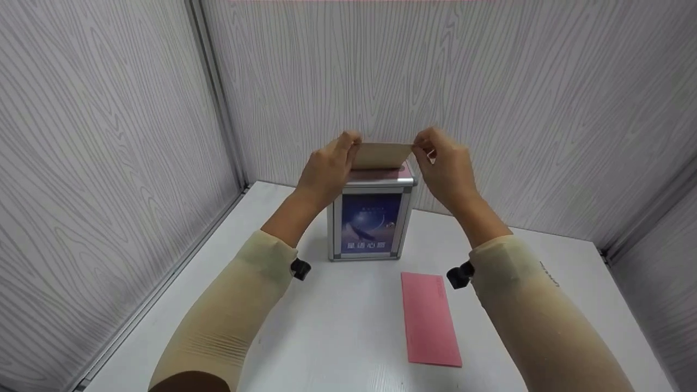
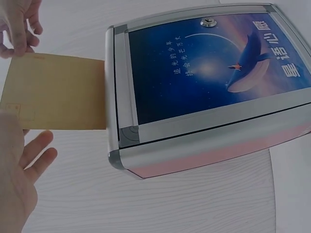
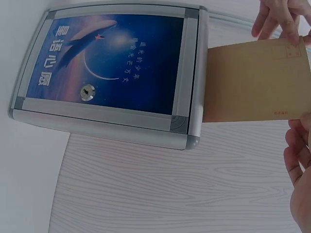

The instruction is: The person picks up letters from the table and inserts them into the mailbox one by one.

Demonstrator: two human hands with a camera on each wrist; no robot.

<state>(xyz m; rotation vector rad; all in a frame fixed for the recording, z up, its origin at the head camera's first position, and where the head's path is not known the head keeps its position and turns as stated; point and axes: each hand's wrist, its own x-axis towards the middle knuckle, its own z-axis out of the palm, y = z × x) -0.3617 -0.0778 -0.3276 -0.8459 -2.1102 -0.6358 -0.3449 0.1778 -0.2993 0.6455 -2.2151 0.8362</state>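
Observation:
A brown paper envelope [image 1: 383, 157] stands upright over the top of a silver-framed box [image 1: 371, 188], its lower part out of sight at the box's top. Printed red marks show on the envelope [image 3: 255, 82] in the right wrist view. My left hand [image 1: 329, 166] pinches its upper left corner. At the upper right corner, my right hand [image 1: 447, 169] pinches it between thumb and fingers. The box's front panel [image 2: 209, 68] carries a blue whale picture with white writing, and a round metal lock [image 3: 87, 92] sits in it.
A pink envelope [image 1: 430, 318] lies flat on the white table [image 1: 337, 321], in front of the box and to its right. Wood-grain panels [image 1: 305, 71] rise behind the box, with another wall [image 1: 109, 109] on the left and one [image 1: 659, 245] on the right.

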